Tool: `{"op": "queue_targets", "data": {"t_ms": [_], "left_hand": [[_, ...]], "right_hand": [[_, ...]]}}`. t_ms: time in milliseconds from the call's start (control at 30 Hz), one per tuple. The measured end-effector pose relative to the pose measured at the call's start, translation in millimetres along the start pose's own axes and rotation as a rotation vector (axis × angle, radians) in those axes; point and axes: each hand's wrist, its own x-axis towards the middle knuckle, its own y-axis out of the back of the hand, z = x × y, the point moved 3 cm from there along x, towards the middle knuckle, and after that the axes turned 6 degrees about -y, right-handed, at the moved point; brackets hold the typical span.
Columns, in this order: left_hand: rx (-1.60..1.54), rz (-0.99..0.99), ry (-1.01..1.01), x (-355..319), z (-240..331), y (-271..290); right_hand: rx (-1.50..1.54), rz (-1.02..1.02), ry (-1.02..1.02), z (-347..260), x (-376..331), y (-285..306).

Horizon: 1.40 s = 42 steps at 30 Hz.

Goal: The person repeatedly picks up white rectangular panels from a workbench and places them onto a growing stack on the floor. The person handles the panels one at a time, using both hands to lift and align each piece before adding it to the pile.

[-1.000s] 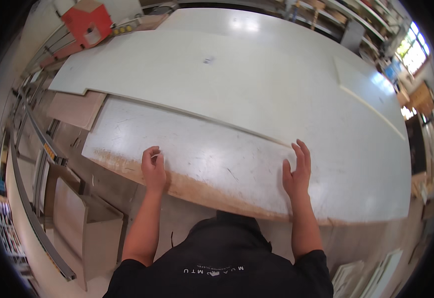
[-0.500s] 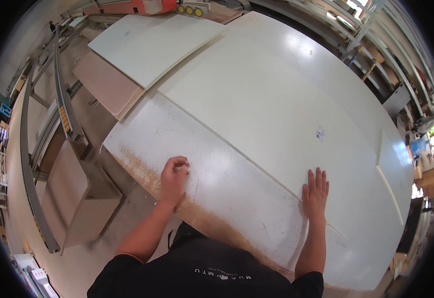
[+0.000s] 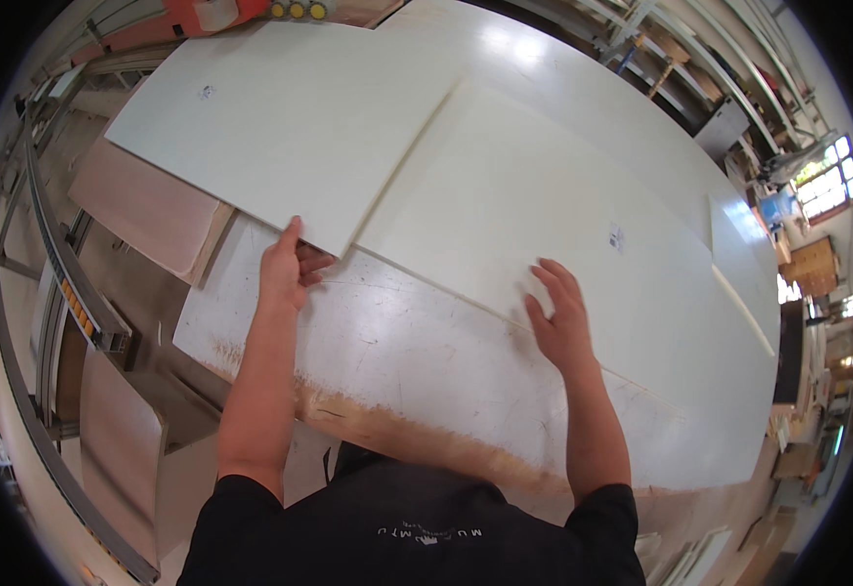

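My left hand [image 3: 288,266] is at the near edge of a white panel [image 3: 290,127], close to its right corner, with its fingers bent around that edge. This panel's right side lies over or against a second white panel [image 3: 544,205]; which of the two, I cannot tell. My right hand [image 3: 561,317] is over the near edge of the second panel, fingers apart and holding nothing. Whether its fingertips touch the surface is unclear. Each panel carries a small printed sticker.
Beneath the panels is a scratched white worktable [image 3: 387,327] with a worn brown front edge. A pinkish-brown board [image 3: 148,210] sits under the left panel. Metal rails [image 3: 65,273] run along the left; a red machine part [image 3: 202,15] stands at the far left. Racks line the far right.
The left panel has shifted right and toward me, with my left hand now at its edge. My right hand has lifted from lying flat on the other panel and moved left. The view has shifted.
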Motion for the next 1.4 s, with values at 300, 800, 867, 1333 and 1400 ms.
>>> {"op": "queue_targets", "data": {"t_ms": [300,800,867,1333,1400], "left_hand": [[-0.084,-0.242,0.075,-49.7,-70.0,-65.1],[-0.221,-0.243,0.299,-200.4,-175.3,-161.3],[-0.385,-0.161,0.098,-187.1,-166.0,-160.2],[0.411,-0.581,0.212,-267.5,-205.4,-240.5],[0.665,-0.591,0.125,-264.5,-200.9,-232.7]], "right_hand": [[0.545,-0.262,-0.605,-57.3,0.3,-55.2],[0.905,0.216,-0.905,121.2,-151.2,42.6],[0.979,0.243,-0.909,150.5,-170.3,66.9],[-0.196,-0.034,-0.975,271.9,-207.6,230.3],[-0.429,-0.176,-0.897,251.6,-185.6,254.2]]}}
